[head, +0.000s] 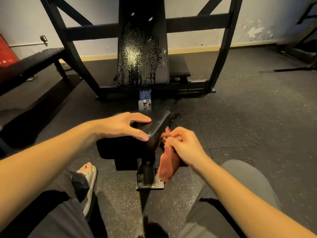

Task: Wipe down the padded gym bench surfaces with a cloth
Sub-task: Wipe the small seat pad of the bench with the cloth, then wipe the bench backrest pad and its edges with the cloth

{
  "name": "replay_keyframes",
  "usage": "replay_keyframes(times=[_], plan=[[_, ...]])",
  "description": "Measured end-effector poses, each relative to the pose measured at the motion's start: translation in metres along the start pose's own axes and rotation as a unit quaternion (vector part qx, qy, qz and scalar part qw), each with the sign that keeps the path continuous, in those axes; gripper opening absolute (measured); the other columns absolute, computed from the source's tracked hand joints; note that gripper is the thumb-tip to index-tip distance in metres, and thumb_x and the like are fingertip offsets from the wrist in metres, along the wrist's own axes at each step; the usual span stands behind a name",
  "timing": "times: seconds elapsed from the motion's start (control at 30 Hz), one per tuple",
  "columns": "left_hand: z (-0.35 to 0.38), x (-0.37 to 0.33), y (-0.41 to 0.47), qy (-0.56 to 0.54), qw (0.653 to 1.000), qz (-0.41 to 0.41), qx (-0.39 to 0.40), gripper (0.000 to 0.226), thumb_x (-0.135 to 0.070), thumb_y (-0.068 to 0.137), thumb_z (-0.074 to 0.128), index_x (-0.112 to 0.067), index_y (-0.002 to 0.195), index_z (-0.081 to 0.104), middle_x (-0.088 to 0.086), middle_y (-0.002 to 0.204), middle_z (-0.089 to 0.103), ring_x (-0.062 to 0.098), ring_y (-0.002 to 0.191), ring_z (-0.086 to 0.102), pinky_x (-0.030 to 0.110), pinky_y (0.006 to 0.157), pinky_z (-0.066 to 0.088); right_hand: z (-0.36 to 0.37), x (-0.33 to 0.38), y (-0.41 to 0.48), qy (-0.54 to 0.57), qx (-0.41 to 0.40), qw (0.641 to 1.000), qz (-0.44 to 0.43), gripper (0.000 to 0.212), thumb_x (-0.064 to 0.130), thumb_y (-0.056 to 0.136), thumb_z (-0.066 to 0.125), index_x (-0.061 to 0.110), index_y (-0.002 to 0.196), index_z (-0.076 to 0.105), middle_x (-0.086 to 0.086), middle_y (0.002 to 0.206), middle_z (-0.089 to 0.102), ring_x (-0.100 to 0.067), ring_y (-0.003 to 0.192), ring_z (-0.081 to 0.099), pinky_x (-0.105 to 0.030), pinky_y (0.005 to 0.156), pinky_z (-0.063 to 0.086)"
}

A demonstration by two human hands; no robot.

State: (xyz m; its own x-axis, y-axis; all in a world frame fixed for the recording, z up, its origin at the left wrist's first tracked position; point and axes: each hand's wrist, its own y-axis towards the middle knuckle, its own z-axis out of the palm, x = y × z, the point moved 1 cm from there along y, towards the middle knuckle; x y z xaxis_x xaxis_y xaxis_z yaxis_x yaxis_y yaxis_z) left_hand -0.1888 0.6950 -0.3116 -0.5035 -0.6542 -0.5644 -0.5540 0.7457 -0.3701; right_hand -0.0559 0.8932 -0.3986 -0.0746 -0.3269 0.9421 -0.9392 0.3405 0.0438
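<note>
A black padded seat pad [157, 124] of a gym bench sits low in the middle of the head view. My left hand [123, 126] rests on top of it, fingers spread over the pad and thumb down its near side. My right hand [181, 145] grips a reddish-orange cloth [167, 166] against the pad's right side, and the cloth hangs down below the hand. Behind stands the inclined black back pad [142, 48], covered with droplets and wet streaks running down.
A black steel frame [80, 69] surrounds the back pad. A metal foot plate [149, 183] holds the seat post on the speckled rubber floor [248, 117]. Another black bench [34, 60] stands at the left. My sandalled foot [89, 179] and knees are below.
</note>
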Motion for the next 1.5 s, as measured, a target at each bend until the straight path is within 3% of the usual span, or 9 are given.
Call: replay_keyframes(times=[0.13,0.3,0.4,0.57,0.7,1.03,1.17,1.3,1.5], plan=[[0.000,0.001,0.000,-0.014,1.000,-0.007,0.005,0.097,-0.078,0.060,0.074,-0.045,0.147,0.046,-0.023,0.150,0.041,0.003,0.135,0.043,0.038,0.118,0.034,0.018,-0.009,0.044,-0.031,-0.030,0.993,0.110,0.011,0.014,0.092,0.065,0.022,0.085,0.063,-0.001,0.092,0.069,-0.021,0.091,0.066,-0.034,0.081,0.051],[-0.001,0.001,0.001,-0.023,1.000,-0.003,0.016,0.097,-0.076,0.060,0.075,-0.045,0.148,0.044,-0.026,0.148,0.042,0.003,0.135,0.043,0.038,0.119,0.034,0.017,0.009,0.013,0.016,0.017,1.000,0.016,0.026,0.000,0.091,0.061,0.022,0.078,0.059,0.014,0.072,0.059,0.006,0.060,0.055,-0.015,0.061,0.041],[-0.003,0.002,0.003,-0.025,1.000,0.000,0.015,0.105,-0.083,0.055,0.074,-0.044,0.148,0.044,-0.026,0.149,0.042,0.001,0.136,0.042,0.035,0.118,0.034,0.009,0.031,-0.014,-0.006,0.059,0.998,-0.025,0.022,0.001,0.089,0.063,0.020,0.077,0.061,0.013,0.064,0.056,0.001,0.060,0.050,-0.022,0.064,0.040],[-0.005,0.009,0.006,-0.030,0.999,0.020,0.028,0.107,-0.089,0.054,0.073,-0.046,0.148,0.044,-0.026,0.149,0.043,-0.001,0.135,0.043,0.033,0.116,0.034,0.004,0.062,-0.044,0.089,0.077,0.993,-0.009,0.015,-0.010,0.098,0.047,-0.015,0.091,0.060,0.010,0.055,0.056,-0.001,0.054,0.049,-0.019,0.060,0.040],[-0.014,0.010,0.006,-0.039,0.998,0.031,0.045,0.101,-0.079,0.056,0.073,-0.043,0.147,0.049,-0.022,0.151,0.045,0.003,0.137,0.043,0.036,0.120,0.031,0.014,0.056,-0.016,-0.060,-0.072,0.995,0.038,0.021,0.008,0.087,0.066,0.023,0.073,0.060,0.018,0.050,0.055,-0.001,0.053,0.047,-0.027,0.062,0.038],[-0.032,0.007,-0.010,-0.256,0.951,0.171,0.006,0.038,-0.039,0.079,0.079,-0.024,0.114,0.078,-0.007,0.120,0.075,0.009,0.117,0.067,0.034,0.112,0.043,0.007,0.135,-0.035,-0.026,-0.009,0.999,0.041,0.009,0.012,0.092,0.070,0.016,0.093,0.078,-0.012,0.084,0.075,-0.008,0.069,0.060,-0.017,0.063,0.043],[-0.066,0.002,-0.029,-0.244,0.942,0.229,-0.024,0.045,-0.024,0.085,0.074,-0.023,0.129,0.066,-0.010,0.120,0.074,0.002,0.113,0.068,0.014,0.091,0.050,0.023,0.179,0.004,-0.013,0.037,0.999,0.025,0.030,0.012,0.083,0.069,0.012,0.112,0.075,-0.021,0.103,0.073,-0.022,0.087,0.063,-0.033,0.080,0.047],[-0.100,0.020,-0.034,-0.198,0.954,0.217,-0.051,0.068,-0.028,0.079,0.085,-0.032,0.140,0.056,-0.009,0.124,0.072,0.007,0.114,0.068,0.030,0.101,0.052,0.038,0.196,0.023,-0.024,0.076,0.997,0.024,0.050,0.001,0.077,0.066,0.018,0.124,0.065,-0.026,0.111,0.070,-0.043,0.104,0.066,-0.059,0.100,0.048],[-0.114,0.047,-0.038,-0.166,0.957,0.226,-0.074,0.028,-0.025,0.082,0.084,-0.006,0.097,0.072,0.008,0.089,0.074,0.008,0.081,0.068,0.017,0.075,0.051,0.063,0.196,0.044,0.003,0.004,0.999,0.036,0.047,-0.007,0.079,0.074,0.010,0.120,0.059,-0.016,0.093,0.076,-0.033,0.082,0.061,-0.049,0.076,0.044]])
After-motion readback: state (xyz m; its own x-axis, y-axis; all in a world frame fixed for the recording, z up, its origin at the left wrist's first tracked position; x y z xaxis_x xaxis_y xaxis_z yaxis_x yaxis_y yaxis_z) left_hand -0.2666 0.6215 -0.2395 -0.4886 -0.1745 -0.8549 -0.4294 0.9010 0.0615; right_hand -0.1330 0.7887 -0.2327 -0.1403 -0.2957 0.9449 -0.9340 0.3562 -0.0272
